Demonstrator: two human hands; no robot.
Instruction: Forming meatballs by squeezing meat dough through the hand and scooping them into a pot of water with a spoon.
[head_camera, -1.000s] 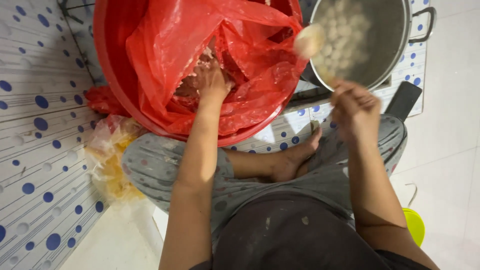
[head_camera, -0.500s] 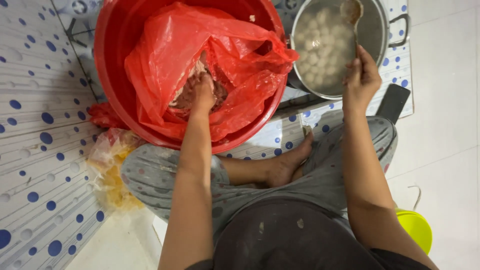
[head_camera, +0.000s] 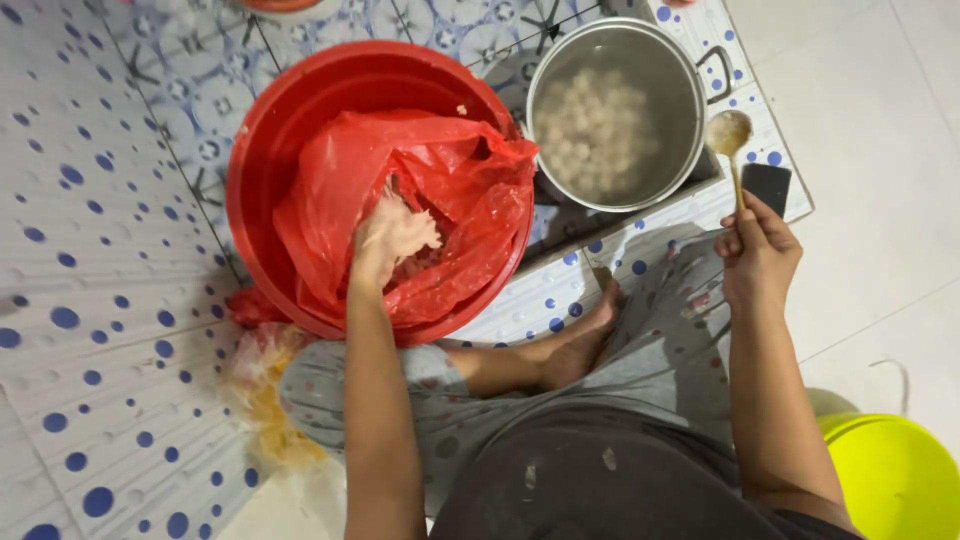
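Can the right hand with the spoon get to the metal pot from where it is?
Probably yes. The right hand holds the spoon just beside the open pot, with no lid on it and nothing between them.

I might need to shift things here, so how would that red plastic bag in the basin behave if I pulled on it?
The bag looks thin and crumpled, so it is probably floppy and would fold rather than hold shape. The left hand is pressed into a pale paste inside it, so it may drag heavy and feel slippery. It lines the basin loosely, so it would likely slide.
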